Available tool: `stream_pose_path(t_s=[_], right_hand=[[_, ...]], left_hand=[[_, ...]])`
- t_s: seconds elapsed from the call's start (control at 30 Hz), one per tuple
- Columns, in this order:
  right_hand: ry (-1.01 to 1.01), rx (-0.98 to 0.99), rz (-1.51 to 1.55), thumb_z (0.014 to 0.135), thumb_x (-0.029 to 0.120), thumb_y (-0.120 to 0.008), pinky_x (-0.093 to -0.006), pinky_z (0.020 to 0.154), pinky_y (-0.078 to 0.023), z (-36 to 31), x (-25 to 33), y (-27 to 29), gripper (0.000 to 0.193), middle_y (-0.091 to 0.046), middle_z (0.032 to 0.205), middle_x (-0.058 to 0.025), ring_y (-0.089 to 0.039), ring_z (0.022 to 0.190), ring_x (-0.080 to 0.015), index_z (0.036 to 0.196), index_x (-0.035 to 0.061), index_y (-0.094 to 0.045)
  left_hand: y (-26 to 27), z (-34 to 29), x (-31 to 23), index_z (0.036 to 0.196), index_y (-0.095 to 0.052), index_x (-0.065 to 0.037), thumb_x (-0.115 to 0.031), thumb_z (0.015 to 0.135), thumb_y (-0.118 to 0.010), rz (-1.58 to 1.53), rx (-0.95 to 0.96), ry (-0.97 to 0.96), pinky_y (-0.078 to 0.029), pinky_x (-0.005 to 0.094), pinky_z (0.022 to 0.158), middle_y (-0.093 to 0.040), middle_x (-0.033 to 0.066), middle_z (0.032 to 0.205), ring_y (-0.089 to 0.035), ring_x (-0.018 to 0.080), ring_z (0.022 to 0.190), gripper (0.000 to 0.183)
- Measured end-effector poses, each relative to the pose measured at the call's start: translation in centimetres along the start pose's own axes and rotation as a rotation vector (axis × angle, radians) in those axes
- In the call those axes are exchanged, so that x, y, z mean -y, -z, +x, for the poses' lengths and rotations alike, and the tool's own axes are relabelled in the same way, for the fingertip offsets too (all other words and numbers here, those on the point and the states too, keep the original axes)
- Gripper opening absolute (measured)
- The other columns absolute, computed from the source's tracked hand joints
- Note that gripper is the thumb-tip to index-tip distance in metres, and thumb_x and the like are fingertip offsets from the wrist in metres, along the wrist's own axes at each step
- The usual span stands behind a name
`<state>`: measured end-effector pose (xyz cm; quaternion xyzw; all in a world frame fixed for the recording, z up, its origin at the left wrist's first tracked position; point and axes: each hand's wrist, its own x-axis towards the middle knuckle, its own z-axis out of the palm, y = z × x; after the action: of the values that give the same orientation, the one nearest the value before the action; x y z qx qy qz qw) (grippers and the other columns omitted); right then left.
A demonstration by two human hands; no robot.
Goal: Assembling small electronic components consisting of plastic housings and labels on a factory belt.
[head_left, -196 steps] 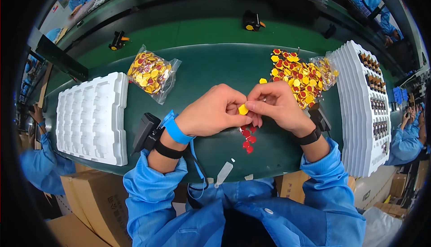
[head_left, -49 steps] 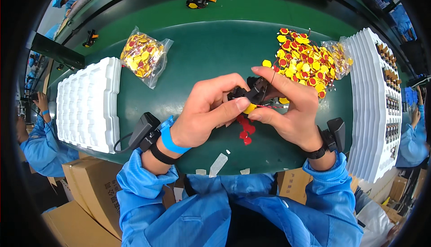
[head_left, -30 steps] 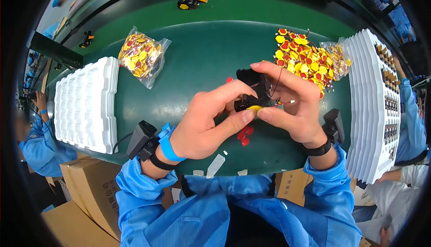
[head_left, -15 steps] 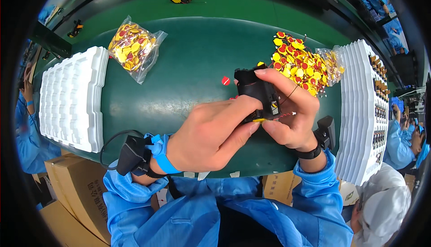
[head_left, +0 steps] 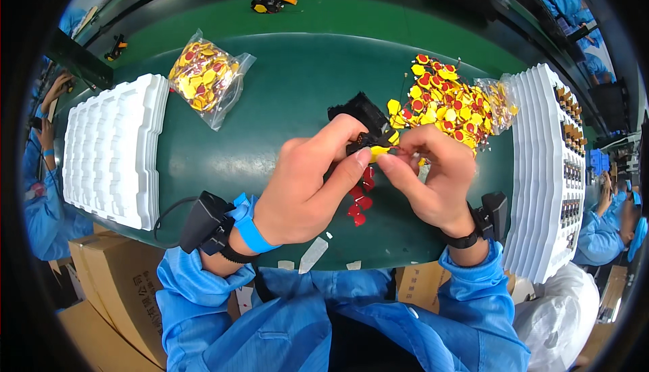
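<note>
My left hand [head_left: 304, 179] is closed around a black plastic housing [head_left: 362, 111], tilted over the middle of the table. A yellow disc [head_left: 380, 153] sits at the housing's near end, beside my left thumb tip. My right hand [head_left: 436, 179] pinches a thin red wire [head_left: 400, 149] next to that disc; the fingertips hide most of it. Below the housing, between my hands, several red round pieces [head_left: 360, 203] lie on the green table [head_left: 284, 81]. A pile of yellow and red discs with wires [head_left: 446, 101] spreads just beyond my right hand.
A clear bag of discs [head_left: 206, 80] lies at the far left, another bag [head_left: 499, 101] by the pile. White moulded trays [head_left: 111, 152] stack on the left; more trays [head_left: 534, 169] on the right carry small parts. Paper scraps [head_left: 313, 256] lie at the near edge. Co-workers sit at both sides.
The housing has turned and moved left in my left hand. My right hand has left the housing's far end and now pinches near the yellow disc. Red pieces have come into view below.
</note>
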<state>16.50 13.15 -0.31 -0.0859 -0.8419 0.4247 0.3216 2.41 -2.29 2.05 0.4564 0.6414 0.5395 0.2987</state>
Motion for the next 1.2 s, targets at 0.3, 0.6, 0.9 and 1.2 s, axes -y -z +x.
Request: stream_pose_path(t_s=[0.3, 0.6, 0.9, 1.2], right_hand=[[-0.224, 0.087, 0.316, 0.086, 0.006, -0.075, -0.0212, 0.053, -0.046, 0.0, 0.5, -0.3, 0.014, -0.066, 0.07, -0.0049, -0.062, 0.062, -0.0062, 0.083, -0.0026, -0.064], [0.268, 0.028, -0.203, 0.075, -0.003, -0.076, -0.0353, 0.044, -0.036, 0.2, 1.1, -0.7, 0.012, -0.052, 0.064, -0.0083, -0.051, 0.051, -0.0228, 0.079, -0.0017, -0.064], [0.496, -0.008, -0.343, 0.066, -0.005, -0.076, -0.0348, 0.046, -0.037, 0.1, 0.7, -0.6, 0.019, -0.05, 0.066, -0.0076, -0.05, 0.053, -0.022, 0.08, -0.0046, -0.063], [0.574, -0.039, -0.394, 0.062, -0.004, -0.076, -0.0325, 0.048, -0.041, 0.0, 1.0, -0.7, 0.023, -0.054, 0.068, -0.0107, -0.054, 0.056, -0.0246, 0.081, -0.007, -0.064]], left_hand=[[-0.4, 0.2, 0.1, 0.104, -0.053, -0.001, -0.013, 0.1, -0.051, 0.014, 0.041, -0.055, -0.043, 0.0334, 0.055, -0.058, 0.014, 0.067, -0.058, 0.0259, 0.056, 0.013], [-0.7, 0.7, 1.7, 0.09, -0.055, -0.001, -0.023, 0.104, -0.051, -0.285, 0.042, 0.095, -0.04, 0.0249, 0.048, -0.051, 0.0026, 0.06, -0.051, 0.0078, 0.053, 0.027], [-1.2, 0.4, 1.1, 0.089, -0.057, 0.001, -0.022, 0.104, -0.052, -0.364, 0.003, 0.146, -0.041, 0.0234, 0.046, -0.052, 0.0018, 0.062, -0.052, 0.007, 0.05, 0.028], [-1.5, -0.3, 0.5, 0.089, -0.056, 0.001, -0.019, 0.104, -0.051, -0.378, -0.044, 0.147, -0.043, 0.0237, 0.047, -0.054, 0.0028, 0.064, -0.055, 0.0077, 0.051, 0.026]])
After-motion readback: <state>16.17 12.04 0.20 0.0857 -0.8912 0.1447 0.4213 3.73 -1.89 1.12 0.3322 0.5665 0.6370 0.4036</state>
